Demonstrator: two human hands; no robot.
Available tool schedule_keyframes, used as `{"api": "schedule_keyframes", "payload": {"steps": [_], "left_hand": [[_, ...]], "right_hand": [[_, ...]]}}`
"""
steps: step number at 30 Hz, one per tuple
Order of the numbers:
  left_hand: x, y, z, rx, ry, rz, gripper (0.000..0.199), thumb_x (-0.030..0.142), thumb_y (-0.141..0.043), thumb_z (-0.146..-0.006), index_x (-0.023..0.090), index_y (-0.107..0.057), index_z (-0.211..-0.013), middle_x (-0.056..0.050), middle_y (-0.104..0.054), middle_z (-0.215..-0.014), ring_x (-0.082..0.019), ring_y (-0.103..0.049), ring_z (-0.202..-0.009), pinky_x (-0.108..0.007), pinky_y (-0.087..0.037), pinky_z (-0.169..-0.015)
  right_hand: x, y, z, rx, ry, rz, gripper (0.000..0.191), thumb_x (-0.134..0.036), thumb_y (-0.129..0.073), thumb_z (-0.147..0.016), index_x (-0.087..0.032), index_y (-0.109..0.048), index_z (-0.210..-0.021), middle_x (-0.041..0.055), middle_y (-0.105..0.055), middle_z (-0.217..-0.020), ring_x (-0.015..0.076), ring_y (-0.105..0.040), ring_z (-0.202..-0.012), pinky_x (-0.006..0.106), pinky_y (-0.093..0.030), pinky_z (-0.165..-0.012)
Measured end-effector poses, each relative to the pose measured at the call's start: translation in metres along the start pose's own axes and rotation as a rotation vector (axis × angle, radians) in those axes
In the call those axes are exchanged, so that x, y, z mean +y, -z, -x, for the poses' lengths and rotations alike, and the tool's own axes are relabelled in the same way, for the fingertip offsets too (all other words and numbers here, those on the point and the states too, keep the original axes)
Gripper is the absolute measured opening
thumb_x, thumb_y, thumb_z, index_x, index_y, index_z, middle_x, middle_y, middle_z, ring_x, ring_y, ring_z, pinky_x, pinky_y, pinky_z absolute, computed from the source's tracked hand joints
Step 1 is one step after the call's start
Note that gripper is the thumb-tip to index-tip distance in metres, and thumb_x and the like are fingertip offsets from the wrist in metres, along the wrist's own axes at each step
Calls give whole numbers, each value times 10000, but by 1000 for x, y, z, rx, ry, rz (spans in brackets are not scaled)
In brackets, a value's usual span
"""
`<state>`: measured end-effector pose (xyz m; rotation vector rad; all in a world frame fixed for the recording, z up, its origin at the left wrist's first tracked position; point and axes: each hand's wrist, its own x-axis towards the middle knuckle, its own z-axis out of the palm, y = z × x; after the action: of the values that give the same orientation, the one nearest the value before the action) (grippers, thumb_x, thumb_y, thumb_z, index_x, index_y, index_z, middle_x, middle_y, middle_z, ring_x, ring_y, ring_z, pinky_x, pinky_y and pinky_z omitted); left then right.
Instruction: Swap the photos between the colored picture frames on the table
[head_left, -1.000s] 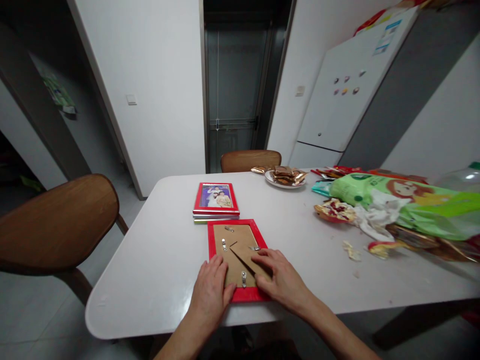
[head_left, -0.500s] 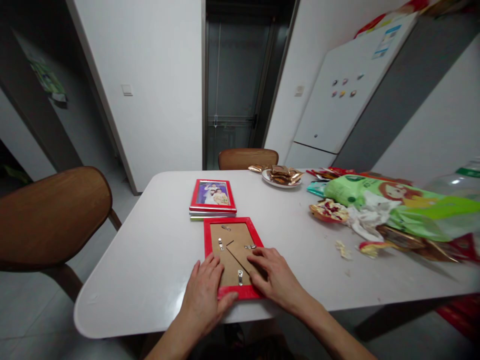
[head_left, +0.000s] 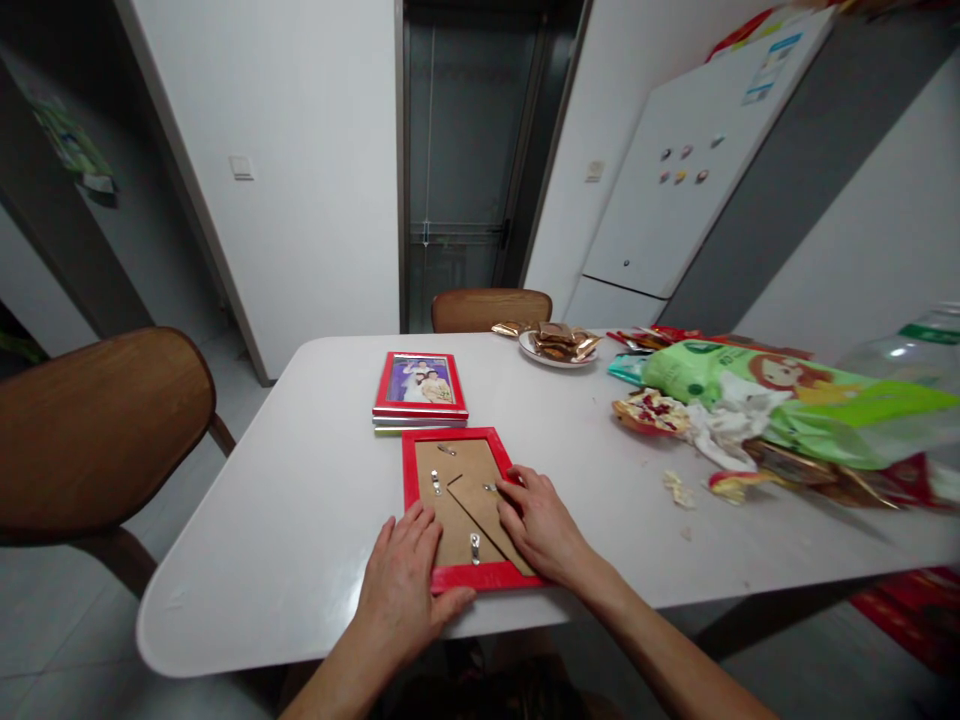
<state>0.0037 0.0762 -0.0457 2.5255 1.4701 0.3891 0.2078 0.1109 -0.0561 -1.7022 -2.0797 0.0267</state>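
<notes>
A red picture frame (head_left: 487, 577) lies face down on the white table, its brown backing board (head_left: 465, 505) showing with small metal clips and a dark slit. My left hand (head_left: 405, 570) rests flat on the frame's lower left corner, fingers stretched out, thumb along the bottom edge. On the right side, my right hand (head_left: 541, 520) lies over the frame's edge, its bent fingertips at the right metal clip (head_left: 490, 487). Whether those fingers pinch the clip is hard to make out. Just beyond sits a stack of frames with a red photo frame (head_left: 421, 384) on top.
On the white table (head_left: 277, 540), a plate (head_left: 559, 360) of wrapped snacks stands at the back. To the right are an opened pomegranate (head_left: 651, 412), crumpled tissue (head_left: 731, 425), peel scraps (head_left: 679, 490) and a green package (head_left: 810, 390). Wooden chairs stand left (head_left: 105, 430) and behind (head_left: 491, 310).
My right hand has moved up along the frame's right side, its fingers now at the right clip. My left hand stays at the lower left corner. The view has shifted slightly.
</notes>
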Motion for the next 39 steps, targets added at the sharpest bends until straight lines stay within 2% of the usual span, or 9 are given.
{"api": "schedule_keyframes", "payload": {"steps": [4, 9, 14, 20, 27, 30, 33, 36, 39], "left_hand": [[0, -1, 0, 14, -17, -2, 662, 562, -461, -693, 73, -473, -1139, -166, -434, -1253, -292, -347, -1183, -478, -303, -964], [-3, -4, -1, 38, -44, 2, 657, 546, -477, -690, 61, -475, -1133, -173, -443, -1243, -284, -352, -1180, -442, -320, -965], [0, -2, -2, 43, -28, -13, 633, 544, -477, -688, 88, -480, -1128, -157, -450, -1241, -285, -361, -1174, -467, -319, -956], [4, 2, 0, 35, -1, -12, 622, 546, -486, -680, 102, -492, -1115, -149, -454, -1240, -281, -366, -1173, -474, -304, -964], [-1, -3, 2, 94, -28, 39, 609, 528, -503, -680, 94, -493, -1107, -160, -460, -1232, -275, -372, -1171, -439, -340, -953], [-2, -4, 3, 101, -36, 56, 606, 519, -505, -684, 93, -485, -1115, -157, -455, -1237, -272, -358, -1182, -433, -345, -953], [-2, -5, 4, 92, -41, 55, 607, 506, -508, -689, 80, -480, -1119, -160, -450, -1240, -269, -347, -1188, -419, -338, -963], [-3, -6, 4, 100, -44, 54, 617, 501, -506, -695, 72, -462, -1136, -164, -439, -1248, -262, -345, -1190, -409, -334, -968], [-4, -9, 3, 111, -52, 59, 629, 505, -503, -697, 72, -446, -1150, -166, -433, -1252, -260, -343, -1191, -408, -334, -968]], "right_hand": [[8, -2, -7, -18, -19, -41, 279, -165, -392, -783, -154, -633, -922, 94, -520, -995, 178, -464, -900, 283, -364, -814], [5, 0, -19, -40, -89, -7, 234, -155, -441, -752, -172, -666, -815, 69, -546, -850, 161, -488, -814, 247, -382, -746], [6, -1, -19, -44, -95, -9, 248, -163, -431, -754, -172, -664, -840, 68, -532, -839, 157, -489, -790, 245, -389, -715], [10, 2, -9, -59, -35, -86, 289, -149, -391, -761, -163, -659, -867, 78, -505, -946, 157, -482, -866, 260, -376, -804], [7, 6, 0, -69, 41, -71, 305, -158, -357, -786, -138, -638, -903, 110, -490, -1045, 184, -454, -964, 307, -356, -857], [-1, 9, 6, -10, 54, -27, 283, -214, -393, -788, -152, -614, -953, 114, -492, -1072, 207, -436, -985, 353, -354, -854], [-16, 13, 18, 29, 167, -38, 273, -210, -443, -758, -195, -599, -981, 101, -490, -1099, 223, -410, -1013, 389, -337, -859], [-28, 16, 31, -55, 330, -114, 236, -186, -453, -754, -239, -620, -912, 65, -524, -1021, 199, -433, -967, 364, -348, -829], [-32, 17, 38, -85, 357, -131, 217, -210, -445, -777, -244, -623, -897, 62, -532, -969, 194, -443, -920, 363, -354, -797]]}}
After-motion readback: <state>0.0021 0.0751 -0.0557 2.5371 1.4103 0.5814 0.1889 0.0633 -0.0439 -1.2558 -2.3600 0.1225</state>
